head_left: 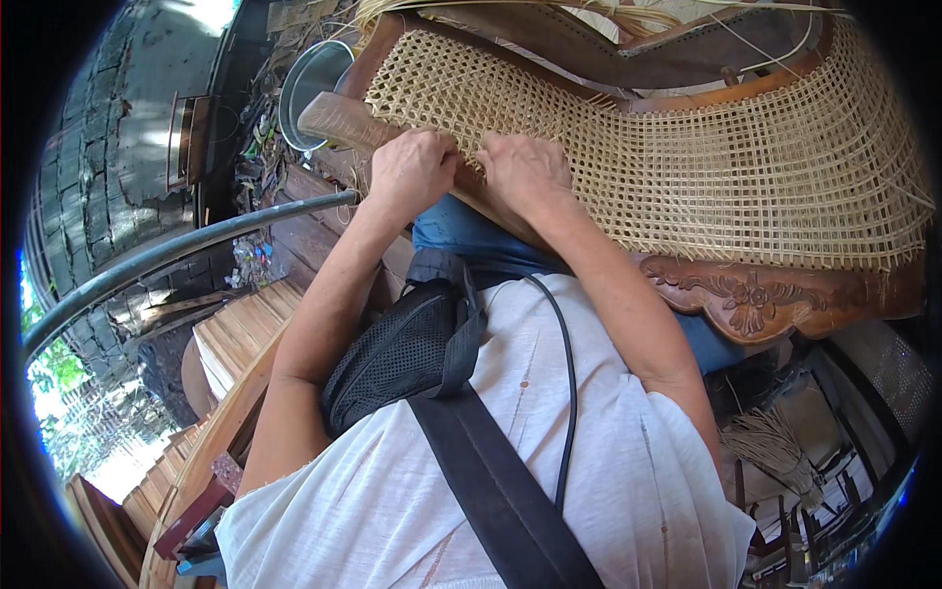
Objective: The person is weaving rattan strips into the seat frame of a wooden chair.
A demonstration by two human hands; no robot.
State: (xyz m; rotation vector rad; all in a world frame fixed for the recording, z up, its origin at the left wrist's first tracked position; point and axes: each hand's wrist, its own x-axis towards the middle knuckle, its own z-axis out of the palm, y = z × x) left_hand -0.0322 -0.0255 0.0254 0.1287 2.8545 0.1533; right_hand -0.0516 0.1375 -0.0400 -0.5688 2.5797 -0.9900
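A curved wooden chair frame (343,120) lies across my lap, filled with woven cane webbing (726,172) in an open grid. Loose strand ends stick out along the edges of the weave. My left hand (412,172) is closed at the near edge of the webbing, over the wooden rail. Close by on its right, my right hand (525,172) is also closed, with its fingertips against the same edge. Whatever is pinched between the fingers is hidden or too thin to make out. A carved rail (756,294) with a flower pattern borders the webbing at the right.
A grey metal pipe (196,242) curves in from the left and ends near my left forearm. A metal bucket (312,95) stands beyond the frame. Stacked wooden boards (245,334) are at left, a bundle of cane strands (775,442) at lower right. A black mesh bag (397,353) rests against me.
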